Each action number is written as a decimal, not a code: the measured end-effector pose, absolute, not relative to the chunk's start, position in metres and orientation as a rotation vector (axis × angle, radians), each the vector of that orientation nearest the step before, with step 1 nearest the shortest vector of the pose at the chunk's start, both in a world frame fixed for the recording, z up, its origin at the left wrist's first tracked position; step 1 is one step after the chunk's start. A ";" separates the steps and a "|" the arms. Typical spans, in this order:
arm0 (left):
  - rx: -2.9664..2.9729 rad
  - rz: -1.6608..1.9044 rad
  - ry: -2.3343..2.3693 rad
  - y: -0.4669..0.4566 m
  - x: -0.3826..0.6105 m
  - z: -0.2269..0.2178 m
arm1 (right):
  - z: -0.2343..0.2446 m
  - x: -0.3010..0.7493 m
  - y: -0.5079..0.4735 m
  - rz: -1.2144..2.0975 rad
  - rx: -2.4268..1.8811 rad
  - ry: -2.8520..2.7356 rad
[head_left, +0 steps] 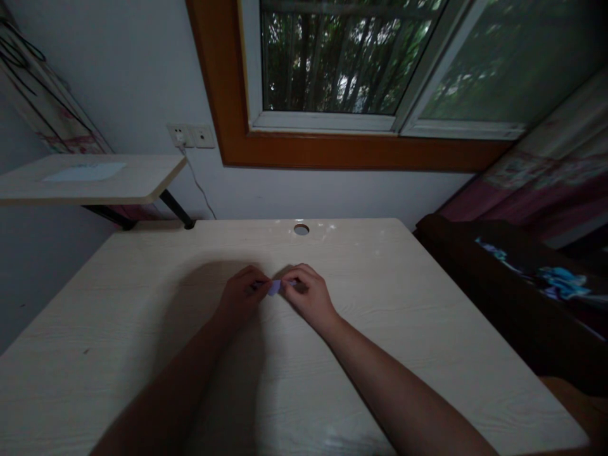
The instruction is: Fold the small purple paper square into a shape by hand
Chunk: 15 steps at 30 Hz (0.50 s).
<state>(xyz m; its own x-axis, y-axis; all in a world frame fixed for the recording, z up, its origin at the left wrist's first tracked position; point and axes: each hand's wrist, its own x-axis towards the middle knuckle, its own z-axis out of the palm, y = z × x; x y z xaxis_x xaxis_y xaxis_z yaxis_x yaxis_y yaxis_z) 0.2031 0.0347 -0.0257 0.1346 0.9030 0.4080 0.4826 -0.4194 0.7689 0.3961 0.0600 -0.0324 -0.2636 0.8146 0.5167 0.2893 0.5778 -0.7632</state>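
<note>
Between my two hands is a small piece of purple paper [274,288], partly hidden by the fingers. My left hand [242,290] pinches its left side between thumb and fingers. On the opposite side, my right hand [308,291] grips it the same way, with the fingertips of both hands close together. The paper looks folded, though its exact shape is too small to make out. Both hands are over the middle of the pale wooden desk [403,354], and shadows of the arms fall across its surface.
A raised shelf [156,180] on black legs stands at the desk's back left, with a white sheet [85,171] on top. Near the back edge is a round cable hole [301,229]. Dark brown furniture [475,272] with blue cloth [563,282] borders the right side.
</note>
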 end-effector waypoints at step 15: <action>1.723 1.296 1.449 0.040 0.195 -0.036 | -0.033 0.399 0.063 0.806 -1.002 -1.598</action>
<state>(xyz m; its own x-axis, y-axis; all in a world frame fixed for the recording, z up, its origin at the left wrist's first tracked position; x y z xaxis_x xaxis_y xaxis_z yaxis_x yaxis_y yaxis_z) 0.1949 0.0399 -0.0358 -0.0393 0.9448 0.3252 0.4287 -0.2781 0.8596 0.3990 0.0632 -0.0330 -0.1137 0.9050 0.4101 0.2079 0.4253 -0.8809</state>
